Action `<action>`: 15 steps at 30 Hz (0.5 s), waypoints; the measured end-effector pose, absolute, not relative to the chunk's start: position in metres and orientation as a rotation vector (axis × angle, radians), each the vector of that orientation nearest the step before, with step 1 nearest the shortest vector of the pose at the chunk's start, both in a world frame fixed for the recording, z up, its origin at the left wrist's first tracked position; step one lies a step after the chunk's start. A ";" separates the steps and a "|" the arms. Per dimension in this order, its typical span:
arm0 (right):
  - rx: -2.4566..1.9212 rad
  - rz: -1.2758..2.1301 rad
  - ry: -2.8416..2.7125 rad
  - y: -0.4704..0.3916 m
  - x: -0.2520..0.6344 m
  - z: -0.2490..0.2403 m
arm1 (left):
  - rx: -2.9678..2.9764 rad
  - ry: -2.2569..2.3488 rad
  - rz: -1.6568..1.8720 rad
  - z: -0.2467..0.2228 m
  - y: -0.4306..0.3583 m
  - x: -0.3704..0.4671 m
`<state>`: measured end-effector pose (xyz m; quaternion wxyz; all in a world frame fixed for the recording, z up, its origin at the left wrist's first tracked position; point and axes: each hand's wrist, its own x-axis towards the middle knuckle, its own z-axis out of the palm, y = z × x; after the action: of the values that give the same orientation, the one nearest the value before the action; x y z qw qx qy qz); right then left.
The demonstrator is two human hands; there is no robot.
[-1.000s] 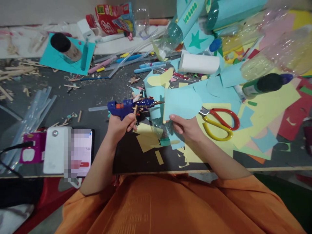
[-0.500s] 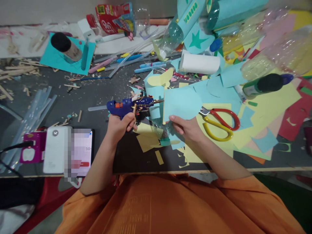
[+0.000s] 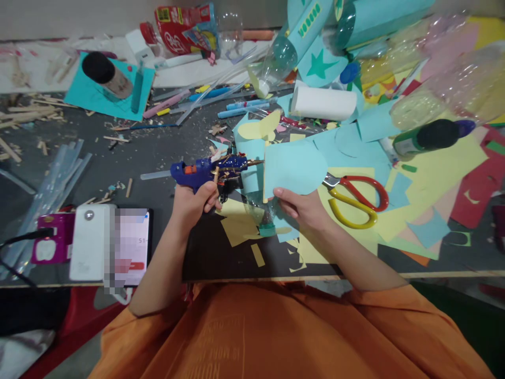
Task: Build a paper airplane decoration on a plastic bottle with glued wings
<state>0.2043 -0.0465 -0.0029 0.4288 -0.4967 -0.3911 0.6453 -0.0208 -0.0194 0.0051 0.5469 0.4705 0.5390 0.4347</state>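
Note:
My left hand is closed round the handle of a dark blue hot glue gun, a clear glue stick poking from its back end. Its metal nozzle points right and meets, or nearly meets, the left edge of a light blue paper piece with a rounded right side. Thumb and fingers of my right hand pinch that paper at its lower edge. Beneath lies a clear plastic bottle with a green cap, wrapped in blue paper and topped by yellow paper petals.
Red-and-yellow-handled scissors lie right of my right hand on yellow paper. A phone and white power bank sit front left, beside loose glue sticks. Plastic bottles, a white paper roll and pens crowd the back.
The glue gun has shifted very slightly left in my left hand. The blue paper in my right hand is tilted a little differently; both grips stay the same.

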 end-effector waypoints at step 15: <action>-1.224 1.640 -0.951 -0.047 0.203 0.000 | 1.109 1.275 1.102 -0.002 -0.018 -0.026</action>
<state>0.2028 -0.0470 0.0004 0.4282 -0.4903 -0.3809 0.6567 -0.0259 -0.0182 -0.0021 0.5329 0.4653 0.5347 0.4623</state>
